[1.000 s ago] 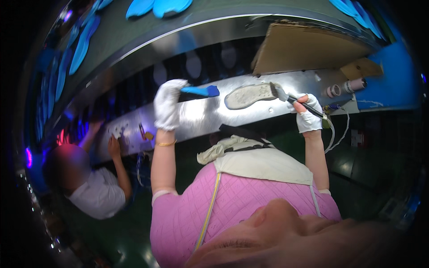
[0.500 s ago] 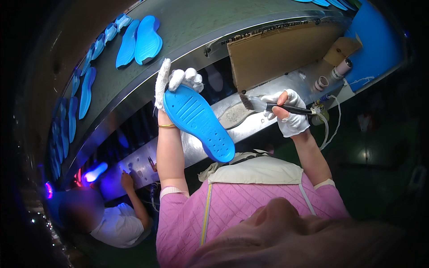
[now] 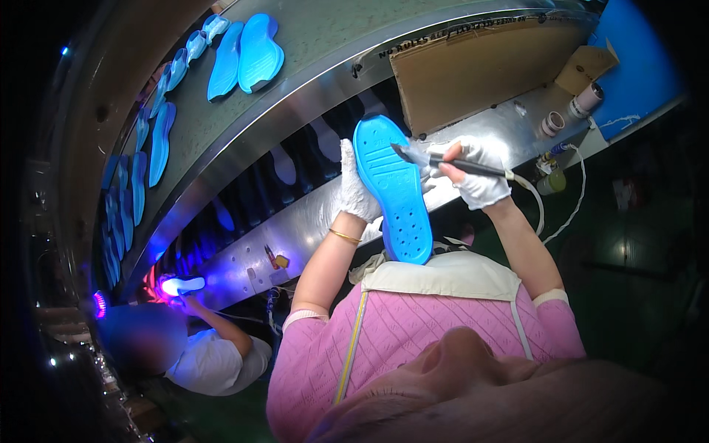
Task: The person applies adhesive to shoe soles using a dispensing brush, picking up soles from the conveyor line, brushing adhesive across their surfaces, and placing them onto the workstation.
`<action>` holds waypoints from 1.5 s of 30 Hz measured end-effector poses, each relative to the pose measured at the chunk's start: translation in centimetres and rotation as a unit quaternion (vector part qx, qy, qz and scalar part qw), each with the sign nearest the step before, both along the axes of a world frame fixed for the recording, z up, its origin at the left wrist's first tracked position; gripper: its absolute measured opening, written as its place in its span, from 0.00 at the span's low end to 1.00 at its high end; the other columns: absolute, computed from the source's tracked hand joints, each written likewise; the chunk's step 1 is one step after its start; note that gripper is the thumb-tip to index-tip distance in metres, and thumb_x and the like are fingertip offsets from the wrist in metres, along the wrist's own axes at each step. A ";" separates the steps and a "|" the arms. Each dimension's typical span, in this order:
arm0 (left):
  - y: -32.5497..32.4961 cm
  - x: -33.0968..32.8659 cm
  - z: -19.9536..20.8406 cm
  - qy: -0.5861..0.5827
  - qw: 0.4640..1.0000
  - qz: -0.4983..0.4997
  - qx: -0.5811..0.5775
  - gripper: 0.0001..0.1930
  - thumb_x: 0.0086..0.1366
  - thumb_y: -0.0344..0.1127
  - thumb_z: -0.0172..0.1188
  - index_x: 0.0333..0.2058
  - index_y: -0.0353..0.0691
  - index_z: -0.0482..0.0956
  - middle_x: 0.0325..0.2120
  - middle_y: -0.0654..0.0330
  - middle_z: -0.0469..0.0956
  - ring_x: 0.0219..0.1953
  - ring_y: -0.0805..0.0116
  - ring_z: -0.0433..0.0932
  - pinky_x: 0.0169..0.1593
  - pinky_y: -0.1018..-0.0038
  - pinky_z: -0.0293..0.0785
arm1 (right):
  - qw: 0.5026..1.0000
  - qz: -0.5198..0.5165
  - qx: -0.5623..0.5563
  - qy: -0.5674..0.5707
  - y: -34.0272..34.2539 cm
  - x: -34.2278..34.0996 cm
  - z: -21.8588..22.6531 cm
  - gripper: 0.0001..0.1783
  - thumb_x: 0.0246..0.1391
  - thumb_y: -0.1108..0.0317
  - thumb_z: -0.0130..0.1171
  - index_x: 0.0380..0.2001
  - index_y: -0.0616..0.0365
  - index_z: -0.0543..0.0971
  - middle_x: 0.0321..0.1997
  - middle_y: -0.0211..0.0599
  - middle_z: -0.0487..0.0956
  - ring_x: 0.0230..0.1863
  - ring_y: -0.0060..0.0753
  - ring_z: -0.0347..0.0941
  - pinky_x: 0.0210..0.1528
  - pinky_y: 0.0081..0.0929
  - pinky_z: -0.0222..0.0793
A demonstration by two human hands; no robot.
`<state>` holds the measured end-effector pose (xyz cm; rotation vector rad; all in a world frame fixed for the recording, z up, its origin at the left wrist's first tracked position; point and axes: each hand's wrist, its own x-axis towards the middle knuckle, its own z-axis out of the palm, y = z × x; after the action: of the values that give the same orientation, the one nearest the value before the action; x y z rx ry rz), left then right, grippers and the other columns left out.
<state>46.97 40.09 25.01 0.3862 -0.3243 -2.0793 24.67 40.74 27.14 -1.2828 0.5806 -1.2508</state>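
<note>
A blue shoe sole (image 3: 402, 188) with grooves and small holes stands nearly lengthwise before me. My left hand (image 3: 357, 188), in a white glove, is closed on its left side; most of the fingers are hidden behind it. In a white glove with bare fingertips, my right hand (image 3: 476, 173) grips a brush (image 3: 461, 164) by its black handle, from which a pale tube runs. The brush's dark bristles overlap the sole's upper right part; whether they touch it I cannot tell.
Blue soles (image 3: 260, 55) lie along the green belt (image 3: 332, 37) beyond. A cardboard sheet (image 3: 480, 77) leans above the metal shelf (image 3: 310, 207). Cylindrical containers (image 3: 587, 100) stand at the right. Lower left, a co-worker (image 3: 221, 362) holds a brightly lit sole (image 3: 183, 285).
The held sole has shifted right and turned more upright, and my left fingers have gone behind it. The brush has come over the sole. The view has shifted slightly.
</note>
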 end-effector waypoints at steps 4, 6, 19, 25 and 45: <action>0.1 -2.5 1.2 -0.058 0.991 0.119 -0.006 0.41 0.58 0.74 0.44 0.59 0.49 0.66 0.56 0.56 0.69 0.55 0.55 0.70 0.59 0.56 0.68 | 0.998 -0.057 -0.029 -0.008 -1.9 1.8 1.3 0.08 0.50 0.78 0.64 0.32 0.59 0.74 0.31 0.36 0.80 0.31 0.21 0.78 0.35 0.18 0.75; 0.5 -3.7 1.3 -0.055 0.987 0.147 -0.038 0.43 0.58 0.75 0.42 0.61 0.48 0.63 0.56 0.55 0.69 0.54 0.56 0.71 0.59 0.60 0.68 | 0.996 -0.085 -0.037 0.000 -2.5 2.1 1.7 0.09 0.49 0.78 0.64 0.30 0.59 0.74 0.30 0.35 0.80 0.30 0.20 0.78 0.34 0.17 0.75; 0.9 -4.0 -0.6 -0.059 0.982 0.176 -0.023 0.45 0.56 0.76 0.44 0.60 0.45 0.62 0.55 0.54 0.69 0.56 0.57 0.70 0.61 0.62 0.66 | 0.992 -0.031 -0.121 0.022 -0.7 4.7 2.9 0.10 0.48 0.82 0.60 0.32 0.59 0.72 0.29 0.35 0.79 0.29 0.19 0.76 0.31 0.17 0.73; 0.2 -2.5 -0.4 -0.116 0.984 0.133 -0.032 0.45 0.57 0.75 0.44 0.59 0.43 0.64 0.53 0.52 0.71 0.53 0.54 0.73 0.59 0.60 0.68 | 0.954 -0.112 -0.244 0.136 -0.1 4.6 2.2 0.09 0.47 0.80 0.62 0.32 0.59 0.74 0.28 0.33 0.76 0.26 0.19 0.74 0.30 0.15 0.71; 0.9 0.2 1.6 -0.156 0.986 0.041 -0.045 0.50 0.56 0.79 0.38 0.59 0.38 0.64 0.56 0.49 0.69 0.55 0.53 0.71 0.58 0.59 0.70 | 0.993 0.057 0.068 0.074 3.0 3.2 -1.6 0.08 0.48 0.78 0.63 0.30 0.59 0.74 0.31 0.35 0.78 0.29 0.23 0.77 0.33 0.19 0.74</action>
<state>47.13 41.00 26.60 0.6621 -0.5775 -1.9149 27.89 43.74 25.59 -1.2827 0.6773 -1.0110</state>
